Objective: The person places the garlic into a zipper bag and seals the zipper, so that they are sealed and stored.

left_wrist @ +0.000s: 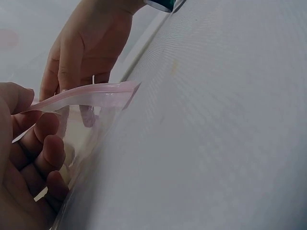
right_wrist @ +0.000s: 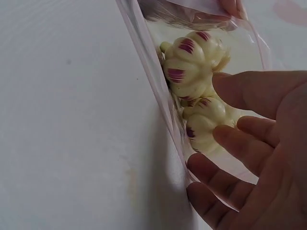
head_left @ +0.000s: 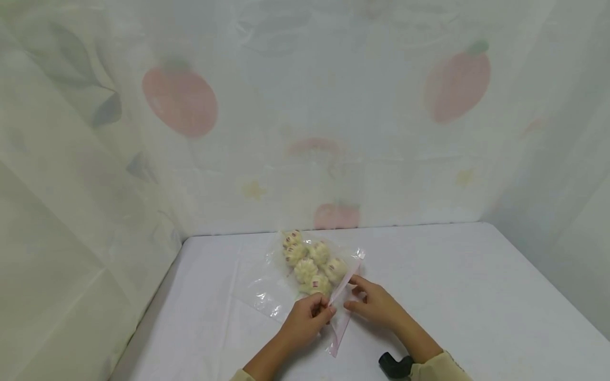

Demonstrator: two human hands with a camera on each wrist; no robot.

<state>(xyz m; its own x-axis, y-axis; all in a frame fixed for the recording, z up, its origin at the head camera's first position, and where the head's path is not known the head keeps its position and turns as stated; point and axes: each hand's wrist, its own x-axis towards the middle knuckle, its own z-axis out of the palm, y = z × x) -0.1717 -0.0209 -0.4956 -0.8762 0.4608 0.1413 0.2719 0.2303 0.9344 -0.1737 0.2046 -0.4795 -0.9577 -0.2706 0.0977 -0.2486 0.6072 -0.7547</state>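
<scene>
A clear zip bag [head_left: 262, 302] with a pink strip [head_left: 337, 338] along its mouth lies on the table. Several garlic bulbs [head_left: 305, 270], cream with purple marks, are inside it. My left hand [head_left: 305, 321] pinches the mouth's edge between thumb and forefinger, and its other fingers are loosely bent in the left wrist view. At the mouth's right side is my right hand [head_left: 378, 304], fingers spread and slightly bent. Two bulbs [right_wrist: 189, 72] show close to its thumb and fingertips in the right wrist view, where the fingers [right_wrist: 211, 177] hold nothing.
The bag lies on a white-covered table [head_left: 476, 296]. A pale curtain [head_left: 381, 106] printed with fruit stands behind it and along the sides. A black curved object [head_left: 394, 365] is by the right sleeve [head_left: 438, 368].
</scene>
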